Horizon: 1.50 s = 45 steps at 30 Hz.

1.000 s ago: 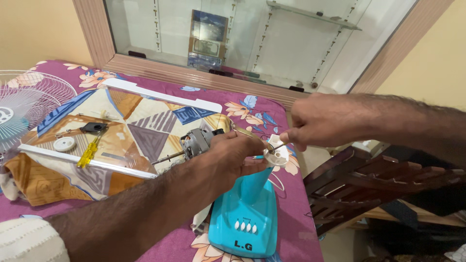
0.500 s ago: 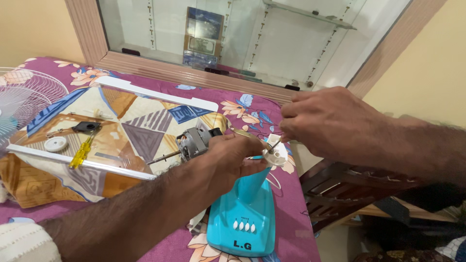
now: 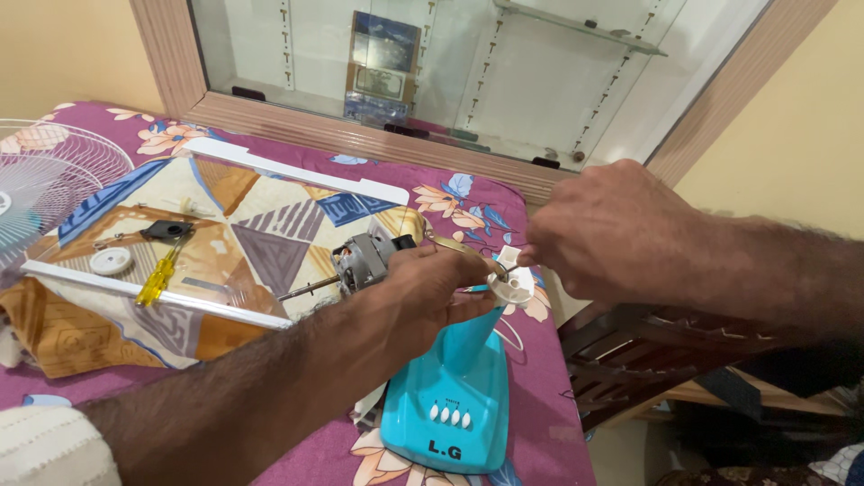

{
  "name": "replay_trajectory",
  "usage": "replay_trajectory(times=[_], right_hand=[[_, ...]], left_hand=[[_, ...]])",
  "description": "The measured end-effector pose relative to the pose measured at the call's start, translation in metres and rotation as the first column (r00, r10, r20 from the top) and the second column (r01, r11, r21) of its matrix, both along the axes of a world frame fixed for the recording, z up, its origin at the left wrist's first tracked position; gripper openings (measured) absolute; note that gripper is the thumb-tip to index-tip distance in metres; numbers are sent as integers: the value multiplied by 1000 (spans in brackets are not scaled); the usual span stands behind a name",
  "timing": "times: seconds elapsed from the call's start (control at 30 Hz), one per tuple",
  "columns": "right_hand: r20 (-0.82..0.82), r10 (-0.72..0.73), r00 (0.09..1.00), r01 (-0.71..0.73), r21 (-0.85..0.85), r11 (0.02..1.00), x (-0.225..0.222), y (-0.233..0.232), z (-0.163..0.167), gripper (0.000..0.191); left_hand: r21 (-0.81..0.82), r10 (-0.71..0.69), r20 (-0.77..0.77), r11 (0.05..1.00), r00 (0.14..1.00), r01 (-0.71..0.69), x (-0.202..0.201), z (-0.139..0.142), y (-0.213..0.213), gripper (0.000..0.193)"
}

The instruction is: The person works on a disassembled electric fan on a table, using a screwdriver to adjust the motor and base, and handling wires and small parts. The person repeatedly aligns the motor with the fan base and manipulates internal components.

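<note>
The motor point(image 3: 364, 261) is gripped by the left hand point(image 3: 432, 288) above the teal base point(image 3: 454, 396). At its 3 o'clock, the white cap point(image 3: 511, 283) is pinched by the right hand point(image 3: 612, 238). A yellow screwdriver point(image 3: 160, 277) lies at 9 o'clock, well apart.

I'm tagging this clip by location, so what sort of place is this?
Probably a room in a home, not a workshop: the fan base stands on a floral bedsheet, beside a wood-framed glass wall cabinet and a wooden chair.
</note>
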State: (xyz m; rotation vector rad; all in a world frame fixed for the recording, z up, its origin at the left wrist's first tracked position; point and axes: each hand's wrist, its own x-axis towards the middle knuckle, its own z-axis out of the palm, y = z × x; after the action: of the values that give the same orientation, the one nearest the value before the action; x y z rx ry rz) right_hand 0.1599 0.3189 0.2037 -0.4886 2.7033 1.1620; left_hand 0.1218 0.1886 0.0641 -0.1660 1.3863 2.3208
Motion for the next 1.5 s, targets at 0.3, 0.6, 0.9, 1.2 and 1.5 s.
replay_trajectory(times=[0.3,0.6,0.9,1.2,1.5], right_hand=[[81,-275,958,287,-323,902,-9,0,2,64],[198,-331,922,385,-538,750,-4,37,-10,55],[266,-245,932,360,-750,555,6,76,-36,63],[253,-304,919,381,-769,512,4,63,-45,51],[240,-268,933,348,-788,507,2,58,-40,49]], left_hand=[[9,12,12,1000,1000,-12,3,-1,-3,34],[11,1,142,1000,990,-2,1,-7,-13,32],[100,-2,136,995,991,-12,-1,-12,-24,27],[-57,-45,51,997,998,48,0,-5,-30,34],[60,-77,91,996,993,71,2,-11,-23,37]])
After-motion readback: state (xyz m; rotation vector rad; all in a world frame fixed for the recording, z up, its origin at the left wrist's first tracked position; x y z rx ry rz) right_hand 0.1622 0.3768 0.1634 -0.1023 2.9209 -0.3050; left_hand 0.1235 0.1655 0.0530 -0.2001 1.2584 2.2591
